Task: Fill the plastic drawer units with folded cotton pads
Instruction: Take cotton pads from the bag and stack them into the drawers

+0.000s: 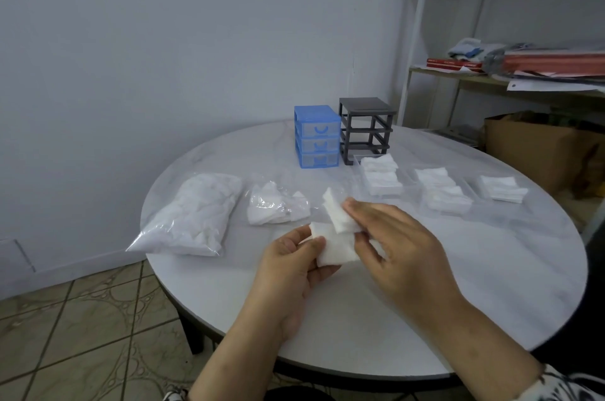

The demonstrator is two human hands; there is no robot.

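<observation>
Above the round white marble-look table (425,286), the left hand (294,266) pinches a white square cotton pad (337,248) between thumb and fingers; the right hand (399,250) grips a second white pad (339,215) — folded, it seems, though blur obscures it. Behind stand a blue plastic three-drawer unit (317,136), drawers closed, and a grey drawerless frame (365,130). Three clear drawers (381,178) of stacked pads lie near it — bags of loose pads (193,214) sit left.
</observation>
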